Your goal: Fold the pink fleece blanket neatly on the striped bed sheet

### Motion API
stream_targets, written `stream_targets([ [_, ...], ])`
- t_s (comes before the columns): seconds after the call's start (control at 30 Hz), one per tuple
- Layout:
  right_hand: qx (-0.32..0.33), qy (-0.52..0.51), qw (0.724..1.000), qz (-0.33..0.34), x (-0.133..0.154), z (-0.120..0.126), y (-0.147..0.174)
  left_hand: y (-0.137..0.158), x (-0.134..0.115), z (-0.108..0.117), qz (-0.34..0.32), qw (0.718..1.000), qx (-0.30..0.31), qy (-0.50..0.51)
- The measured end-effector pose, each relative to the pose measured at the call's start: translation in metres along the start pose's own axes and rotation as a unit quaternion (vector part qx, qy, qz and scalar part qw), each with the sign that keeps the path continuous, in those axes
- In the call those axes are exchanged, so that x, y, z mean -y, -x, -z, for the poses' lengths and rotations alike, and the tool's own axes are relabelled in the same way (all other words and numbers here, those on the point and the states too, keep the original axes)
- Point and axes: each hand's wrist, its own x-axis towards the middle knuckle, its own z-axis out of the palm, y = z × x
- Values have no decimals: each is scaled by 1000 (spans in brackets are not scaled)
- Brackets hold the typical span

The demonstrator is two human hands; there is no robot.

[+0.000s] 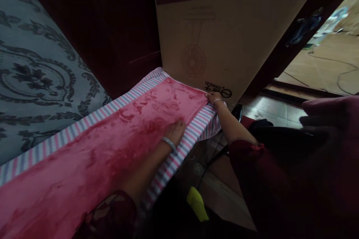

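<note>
A long pink-red velvety cloth with a darker raised pattern lies over a striped cloth of white, grey and pink. Both cover a long, narrow raised surface, whose build is hidden. My left hand, with a wide band at its wrist, rests flat on the pink cloth close to its near edge. At the far right corner, my right hand, with a thin bangle, has its fingers closed on the pink cloth's edge. Some of its fingers are out of sight.
A large cardboard box with a fan drawing stands right behind the far end. Patterned grey wallpaper borders the left side. A yellow-green object is low down in front. At the right, a doorway shows a tiled floor with a cable.
</note>
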Motion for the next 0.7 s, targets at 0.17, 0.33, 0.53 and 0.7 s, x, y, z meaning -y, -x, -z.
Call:
stream_targets([
  [0.17,1,-7,1000,-18,2,2,4,20,33,10,-54,991,-66,101],
  [0.33,6,15,1000,-21,3,6,12,98,94,7,57,992,-113,31],
  [0.53,25,61,998,-23,8,11,15,230,107,-37,105,989,-94,-38],
  [0.7,27,114,993,-6,14,13,22,257,90,-52,100,993,-54,-30],
])
